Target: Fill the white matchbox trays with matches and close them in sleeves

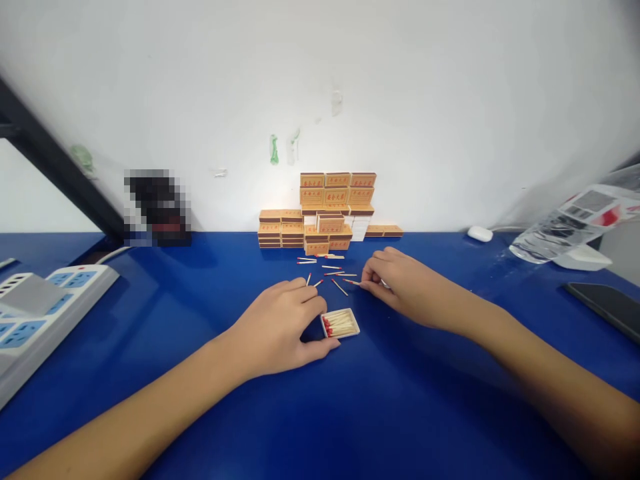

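Note:
A small white matchbox tray (357, 321) full of red-tipped matches lies on the blue table. My left hand (280, 327) holds its left end, with the thumb at the near edge and the index finger at the far corner. Just beyond the tray, to the right, my right hand (400, 283) pinches a match (352, 283) between thumb and fingertips. Several loose matches (332, 267) are scattered beyond the tray. Behind them, orange matchboxes (337, 196) are piled in a stepped stack against the wall.
A white power strip (55, 333) with a plug adapter lies at the left. On the right are a clear plastic bottle (555, 230), a small white case (480, 233) and a dark phone (607, 307). A pixelated dark object (163, 207) stands by the wall.

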Available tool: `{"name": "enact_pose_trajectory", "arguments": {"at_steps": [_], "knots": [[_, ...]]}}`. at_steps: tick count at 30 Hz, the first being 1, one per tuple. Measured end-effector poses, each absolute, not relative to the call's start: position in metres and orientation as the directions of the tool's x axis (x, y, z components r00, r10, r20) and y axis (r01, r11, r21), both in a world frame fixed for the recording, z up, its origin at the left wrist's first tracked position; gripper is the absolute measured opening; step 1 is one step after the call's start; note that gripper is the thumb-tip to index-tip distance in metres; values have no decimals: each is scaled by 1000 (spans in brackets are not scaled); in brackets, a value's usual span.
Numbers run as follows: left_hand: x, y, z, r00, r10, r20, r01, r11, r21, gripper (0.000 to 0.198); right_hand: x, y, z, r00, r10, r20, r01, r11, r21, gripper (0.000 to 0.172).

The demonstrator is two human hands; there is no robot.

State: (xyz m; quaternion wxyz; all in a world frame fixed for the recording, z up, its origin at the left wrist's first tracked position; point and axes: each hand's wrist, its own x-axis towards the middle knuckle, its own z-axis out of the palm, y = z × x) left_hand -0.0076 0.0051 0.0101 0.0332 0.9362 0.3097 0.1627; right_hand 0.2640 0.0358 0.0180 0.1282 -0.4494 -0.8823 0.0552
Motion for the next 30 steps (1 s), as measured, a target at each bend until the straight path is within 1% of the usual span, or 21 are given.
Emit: {"name": "enact_pose_trajectory", "arguments": {"at_steps": [4, 6, 8, 11, 13, 15, 16, 18, 20, 22, 24, 26, 30], "knots": [[-8, 5, 11, 734, 614, 289, 602, -786, 140, 33, 252, 20, 28, -594, 788, 163, 736, 614, -287, 22], [-8, 5, 12, 722, 626, 295, 615, -776, 141, 32, 245, 11, 34, -622, 766, 162, 714, 640, -284, 23], [-8, 6, 12, 720, 629, 293, 616, -774, 146, 32, 240, 4, 37, -675, 720, 159, 684, 692, -230, 22], [-7, 6, 12, 727, 625, 284, 610, -778, 152, 32, 233, 0, 32, -742, 656, 134, 653, 754, -73, 18], [-6, 6, 12, 733, 619, 282, 604, -783, 151, 32, 229, -1, 26, -751, 647, 132, 655, 755, 27, 16], [-5, 5, 12, 740, 609, 287, 595, -791, 144, 31, 224, -1, 22, -754, 641, 141, 654, 753, 73, 16], [-5, 5, 11, 744, 602, 290, 589, -796, 141, 31, 222, -1, 21, -761, 633, 145, 646, 761, 69, 18], [-5, 4, 11, 746, 598, 293, 584, -799, 143, 31, 219, -1, 23, -768, 622, 154, 631, 776, 17, 20], [-6, 4, 11, 743, 601, 293, 585, -797, 153, 31, 221, 0, 28, -755, 634, 167, 630, 772, -85, 21], [-6, 4, 12, 741, 607, 288, 587, -793, 161, 30, 228, 3, 34, -714, 674, 189, 647, 738, -189, 18], [-7, 4, 12, 740, 608, 287, 587, -792, 167, 30, 237, 7, 38, -666, 721, 190, 674, 691, -261, 14], [-7, 5, 12, 738, 610, 287, 588, -791, 170, 31, 247, 11, 39, -647, 748, 149, 686, 656, -314, 9], [-7, 5, 11, 739, 611, 285, 590, -790, 166, 31, 253, 14, 35, -663, 747, 52, 669, 622, -406, 10]]}}
